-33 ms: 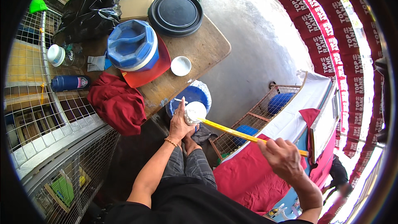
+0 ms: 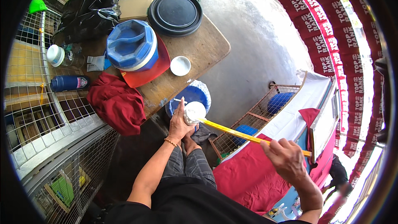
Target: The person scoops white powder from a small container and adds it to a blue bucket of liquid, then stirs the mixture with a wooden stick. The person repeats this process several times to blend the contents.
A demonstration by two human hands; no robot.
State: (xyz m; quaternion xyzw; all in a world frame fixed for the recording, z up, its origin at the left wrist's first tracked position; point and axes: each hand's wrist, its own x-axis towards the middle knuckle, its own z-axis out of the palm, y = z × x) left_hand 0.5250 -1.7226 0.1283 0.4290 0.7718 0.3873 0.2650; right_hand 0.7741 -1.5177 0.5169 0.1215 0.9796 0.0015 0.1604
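Note:
My left hand is wrapped round a small white tub, and a thin white stick like a cigarette sticks out by its fingertips. My right hand grips a long, narrow yellow stick near its far-right end. The stick's other end meets the tub's side or rim; whether it goes inside, I cannot tell. Just beyond the tub stands a blue bucket with white smears on its rim, partly hidden by the tub and my left hand.
A wooden table bears a blue-and-white cooler, a black round lid, a white bowl and a cardboard box. Dark red cloth hangs at its corner. Wire cages stand left, a cloth-draped stand right.
My right hand has shifted slightly right and up along with the yellow stick's held end. My left hand and the tub have barely moved.

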